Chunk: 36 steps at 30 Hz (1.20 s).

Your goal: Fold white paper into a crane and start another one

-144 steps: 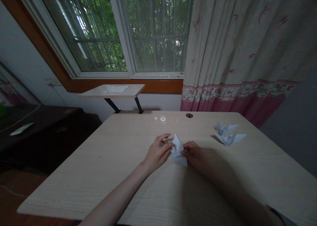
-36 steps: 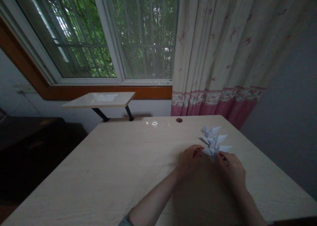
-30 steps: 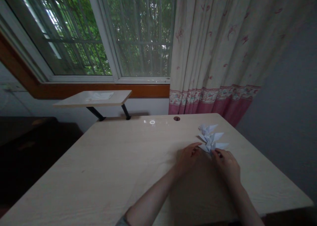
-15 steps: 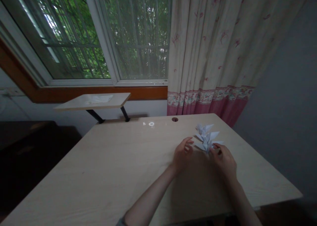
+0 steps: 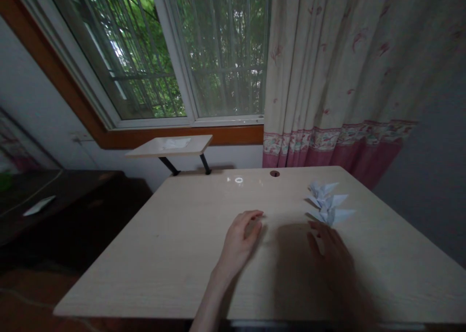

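Note:
Three folded white paper cranes stand in a row at the right of the desk: the far crane (image 5: 322,190), the middle crane (image 5: 329,202) and the near crane (image 5: 331,217), their wings close together or overlapping. My right hand (image 5: 330,252) is just in front of the near crane, thumb and fingers apart, holding nothing; it is dim and partly blurred. Over the middle of the desk, my left hand (image 5: 241,237) is loosely curved and empty, thumb and fingers apart, well to the left of the cranes.
The pale wooden desk (image 5: 174,254) has a round cable hole (image 5: 274,174) near its back edge. A raised shelf (image 5: 145,150) at the back left carries white paper (image 5: 176,142). Behind are a window and a floral curtain (image 5: 302,79). A dark table (image 5: 83,186) stands at left.
My right hand has let go of the near paper crane and drawn back towards me. My left hand has moved left, away from the cranes. The camera view has turned left.

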Available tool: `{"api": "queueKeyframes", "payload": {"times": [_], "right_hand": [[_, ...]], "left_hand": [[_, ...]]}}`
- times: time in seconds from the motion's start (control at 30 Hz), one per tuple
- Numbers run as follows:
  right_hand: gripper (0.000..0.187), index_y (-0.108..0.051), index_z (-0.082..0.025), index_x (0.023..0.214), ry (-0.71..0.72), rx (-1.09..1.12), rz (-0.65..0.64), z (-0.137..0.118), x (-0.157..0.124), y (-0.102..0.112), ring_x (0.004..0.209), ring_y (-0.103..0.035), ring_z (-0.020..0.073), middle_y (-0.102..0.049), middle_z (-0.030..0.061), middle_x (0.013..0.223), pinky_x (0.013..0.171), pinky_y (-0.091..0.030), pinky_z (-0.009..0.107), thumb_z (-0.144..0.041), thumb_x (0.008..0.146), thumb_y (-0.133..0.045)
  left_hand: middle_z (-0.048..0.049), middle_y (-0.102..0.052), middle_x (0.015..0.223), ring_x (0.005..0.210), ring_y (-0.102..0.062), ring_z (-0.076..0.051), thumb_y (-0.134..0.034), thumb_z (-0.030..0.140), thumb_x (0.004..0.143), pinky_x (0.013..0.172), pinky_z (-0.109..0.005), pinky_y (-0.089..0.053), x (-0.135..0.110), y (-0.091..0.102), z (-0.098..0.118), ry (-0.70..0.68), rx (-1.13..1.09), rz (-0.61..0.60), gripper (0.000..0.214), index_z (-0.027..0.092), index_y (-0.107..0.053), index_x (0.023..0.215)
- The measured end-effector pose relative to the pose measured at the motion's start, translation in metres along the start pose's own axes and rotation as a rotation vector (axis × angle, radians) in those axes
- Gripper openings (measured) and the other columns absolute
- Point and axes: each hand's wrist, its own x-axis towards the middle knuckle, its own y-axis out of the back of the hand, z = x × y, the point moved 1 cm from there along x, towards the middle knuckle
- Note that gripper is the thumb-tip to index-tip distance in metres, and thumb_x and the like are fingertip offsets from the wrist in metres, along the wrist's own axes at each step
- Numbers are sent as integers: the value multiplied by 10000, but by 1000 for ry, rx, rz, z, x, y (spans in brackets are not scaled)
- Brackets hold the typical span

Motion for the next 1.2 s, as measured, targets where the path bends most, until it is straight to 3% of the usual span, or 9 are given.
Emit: {"api": "queueKeyframes", "payload": {"times": [0.17, 0.37, 0.5, 0.63, 0.87, 1.2], "right_hand": [[379, -597, -220, 1267, 98, 82, -360, -37, -30, -20, 1154, -588, 250, -658, 87, 1253, 963, -478, 417, -234, 939, -408], [550, -374, -266, 1493, 144, -21, -482, -41, -45, -35, 1432, -303, 330, -381, 79, 1543, 1129, -246, 605, -382, 959, -437], [585, -335, -231, 1512, 129, -62, -566, -41, -49, -39, 1440, -272, 365, -330, 122, 1557, 1116, -223, 656, -441, 971, -411], [585, -299, -259, 1523, 114, -54, -615, -45, -47, -37, 1456, -236, 350, -292, 97, 1575, 1125, -220, 645, -470, 984, -386], [596, -264, -309, 1527, 69, -34, -660, -49, -39, -30, 1467, -212, 329, -267, 67, 1587, 1138, -195, 632, -525, 983, -374], [590, -296, -296, 1518, 50, -43, -685, -49, -38, -27, 1466, -215, 328, -255, 72, 1588, 1142, -194, 622, -518, 979, -386]], "left_hand": [[-35, -525, 1429, 1318, -476, -259, -494, 335, 973, 1090, -491, -406, -61, 3, -22, -7, 483, 68, 404, 327, -513, 1376], [-32, -245, 1602, 1459, -261, -320, -425, 492, 989, 1132, -603, -293, -79, -12, -45, -43, 869, -78, 592, 380, -205, 1527], [-47, -230, 1602, 1460, -249, -336, -384, 552, 984, 1118, -624, -296, -79, -17, -55, -41, 932, -97, 622, 370, -160, 1535], [-34, -262, 1593, 1452, -273, -334, -377, 565, 981, 1126, -615, -284, -80, -19, -61, -45, 942, -108, 597, 373, -215, 1523], [-23, -261, 1593, 1458, -259, -326, -362, 561, 985, 1145, -603, -254, -79, -18, -56, -9, 921, -137, 564, 373, -273, 1510], [-24, -262, 1592, 1458, -262, -324, -361, 556, 987, 1144, -606, -255, -80, -17, -52, 5, 915, -153, 562, 375, -270, 1512]]}}
